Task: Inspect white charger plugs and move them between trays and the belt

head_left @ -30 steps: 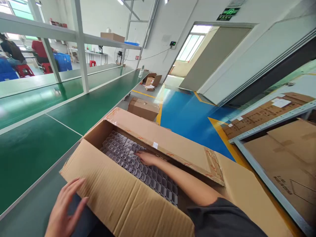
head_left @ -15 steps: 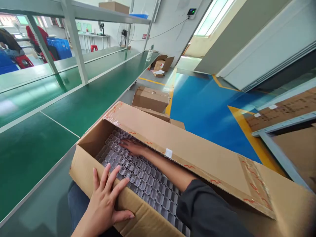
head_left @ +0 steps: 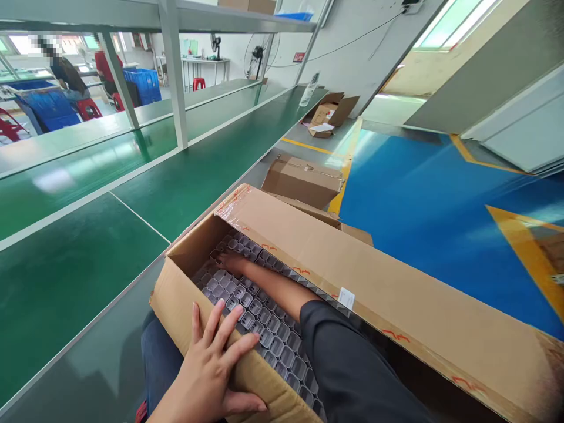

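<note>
A long cardboard box [head_left: 189,311] lies open before me, holding rows of small clear plastic containers [head_left: 259,317] with rounded corners. My left hand [head_left: 215,364] rests on the near side flap, fingers spread and thumb out to the side. Deep inside at the far end, my right hand [head_left: 232,262] is on the containers, its fingers bent down among them. Whatever they grip is too small to make out. The far flap [head_left: 335,247], taped and marked in red, overhangs my right forearm.
A green work surface [head_left: 83,258] with a metal shelf frame [head_left: 174,76] runs along the left. A bottle [head_left: 309,89] stands at its far end. Opened cartons [head_left: 304,182] sit on the floor beyond the box. Two people sit far back left near blue crates [head_left: 143,85].
My right hand has drawn its fingers in from lying spread over the containers. My left hand stays on the flap. The camera view has turned left, shifting the scene rightward.
</note>
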A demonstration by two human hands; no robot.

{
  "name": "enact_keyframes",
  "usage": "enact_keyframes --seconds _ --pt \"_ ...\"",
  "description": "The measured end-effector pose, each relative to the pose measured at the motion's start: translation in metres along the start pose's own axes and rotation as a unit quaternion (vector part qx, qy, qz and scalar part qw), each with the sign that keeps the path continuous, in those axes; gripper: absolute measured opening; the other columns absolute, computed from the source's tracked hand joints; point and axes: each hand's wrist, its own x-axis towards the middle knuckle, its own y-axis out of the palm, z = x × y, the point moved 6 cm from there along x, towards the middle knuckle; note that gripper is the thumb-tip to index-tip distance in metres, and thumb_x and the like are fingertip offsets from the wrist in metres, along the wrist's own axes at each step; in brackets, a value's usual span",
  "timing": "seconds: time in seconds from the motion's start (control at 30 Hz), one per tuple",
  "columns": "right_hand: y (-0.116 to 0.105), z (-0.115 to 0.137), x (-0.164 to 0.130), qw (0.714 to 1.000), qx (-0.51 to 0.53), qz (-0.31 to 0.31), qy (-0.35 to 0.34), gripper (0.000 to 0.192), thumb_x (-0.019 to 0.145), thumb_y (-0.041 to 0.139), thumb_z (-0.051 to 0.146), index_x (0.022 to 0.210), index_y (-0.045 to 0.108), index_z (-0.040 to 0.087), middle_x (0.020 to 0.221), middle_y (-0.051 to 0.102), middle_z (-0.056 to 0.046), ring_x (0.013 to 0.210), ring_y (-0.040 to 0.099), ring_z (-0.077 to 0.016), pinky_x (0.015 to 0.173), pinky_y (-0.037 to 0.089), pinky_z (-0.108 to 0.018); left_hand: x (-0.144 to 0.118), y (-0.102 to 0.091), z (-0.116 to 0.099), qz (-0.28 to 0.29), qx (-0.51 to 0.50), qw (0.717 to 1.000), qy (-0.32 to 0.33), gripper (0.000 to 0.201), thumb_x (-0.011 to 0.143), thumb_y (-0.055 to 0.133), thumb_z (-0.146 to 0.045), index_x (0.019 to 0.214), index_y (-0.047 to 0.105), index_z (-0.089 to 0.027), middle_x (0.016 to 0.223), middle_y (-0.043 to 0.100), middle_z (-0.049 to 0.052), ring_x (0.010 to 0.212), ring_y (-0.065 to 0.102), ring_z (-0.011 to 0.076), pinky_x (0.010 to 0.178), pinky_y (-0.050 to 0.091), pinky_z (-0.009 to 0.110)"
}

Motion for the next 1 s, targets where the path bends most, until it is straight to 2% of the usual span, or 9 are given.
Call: enact_keyframes --seconds 0.23,0.4,0.47,0.53,0.63,0.73,0.83,0.93,1.0 --pt "-0.049 0.024 -0.031 0.999 -0.034 -0.019 -0.01 0.097 0.062 0.077 0.001 0.15 0.044 0.022 0.146 0.047 -0.023 0.137 0.043 -0.0372 0.112 0.032 -0.055 -0.007 0.005 0.002 0.005 -0.019 1.0 -0.002 0.09 0.07 0.06 -0.085 0.142 0.053 -0.032 0.157 0.041 0.009 0.149 0.027 0.0368 0.123 -0.01 0.059" --pt "-0.128 0.08 -0.104 0.971 -0.024 -0.234 -0.037 0.1 0.066 0.072 0.003 0.156 0.033 0.025 0.149 0.036 -0.021 0.138 0.038 -0.0372 0.109 0.04 -0.051 -0.008 0.001 0.009 0.054 -0.159 0.985 -0.034 0.08 0.079 0.063 -0.074 0.146 0.046 -0.034 0.158 0.042 0.008 0.151 0.027 0.037 0.121 -0.007 0.067" --pt "-0.159 0.107 -0.132 0.945 -0.055 -0.317 -0.055 0.093 0.071 0.067 0.005 0.155 0.034 0.03 0.149 0.034 -0.018 0.137 0.039 -0.0368 0.108 0.042 -0.052 -0.013 -0.009 0.016 0.066 -0.284 0.955 -0.056 0.064 0.086 0.062 -0.063 0.142 0.052 -0.032 0.152 0.05 0.009 0.15 0.029 0.0344 0.123 0.0 0.066" --pt "-0.19 0.132 -0.151 0.918 -0.095 -0.378 -0.069 0.091 0.076 0.062 0.004 0.155 0.031 0.036 0.15 0.03 -0.015 0.138 0.038 -0.0368 0.108 0.042 -0.055 -0.027 -0.027 0.028 0.02 -0.41 0.907 -0.097 0.053 0.09 0.059 -0.058 0.134 0.058 -0.028 0.141 0.059 0.011 0.146 0.038 0.0318 0.124 0.017 0.061" --pt "-0.241 0.169 -0.158 0.884 -0.124 -0.441 -0.092 0.096 0.079 0.062 0.006 0.157 0.02 0.042 0.151 0.027 -0.012 0.138 0.036 -0.0375 0.106 0.044 -0.057 -0.072 -0.055 0.047 -0.087 -0.499 0.844 -0.178 0.047 0.092 0.057 -0.056 0.126 0.061 -0.025 0.13 0.066 0.013 0.134 0.052 0.0301 0.115 0.039 0.051" --pt "-0.301 0.222 -0.143 0.841 -0.108 -0.506 -0.16 0.093 0.082 0.066 0.013 0.155 0.02 0.047 0.149 0.028 -0.008 0.135 0.039 -0.0365 0.108 0.043 -0.059 -0.136 -0.078 0.048 -0.125 -0.471 0.831 -0.267 0.043 0.092 0.058 -0.054 0.122 0.065 -0.024 0.127 0.067 0.012 0.128 0.056 0.0303 0.113 0.042 0.047" --pt "-0.356 0.294 -0.107 0.81 -0.029 -0.514 -0.281 0.083 0.085 0.068 0.028 0.155 0.025 0.038 0.144 0.033 -0.009 0.132 0.04 -0.0342 0.109 0.041 -0.057 -0.206 -0.104 0.036 -0.157 -0.407 0.822 -0.365 0.04 0.092 0.058 -0.052 0.118 0.069 -0.023 0.125 0.068 0.012 0.125 0.059 0.0303 0.11 0.046 0.044" --pt "-0.386 0.377 -0.058 0.808 0.041 -0.461 -0.365 0.073 0.086 0.061 0.025 0.153 0.032 0.029 0.137 0.039 -0.01 0.131 0.039 -0.0317 0.109 0.04 -0.055 -0.276 -0.13 0.016 -0.202 -0.343 0.795 -0.458 0.036 0.091 0.06 -0.049 0.114 0.072 -0.024 0.12 0.071 0.01 0.119 0.063 0.0284 0.105 0.051 0.038" --pt "-0.383 0.427 -0.028 0.797 0.115 -0.441 -0.398 0.076 0.084 0.061 0.021 0.153 0.031 0.027 0.137 0.04 -0.01 0.133 0.037 -0.031 0.111 0.038 -0.054 -0.323 -0.146 0.002 -0.256 -0.307 0.757 -0.517 0.034 0.09 0.062 -0.048 0.111 0.073 -0.024 0.117 0.073 0.008 0.115 0.066 0.0271 0.102 0.054 0.035"
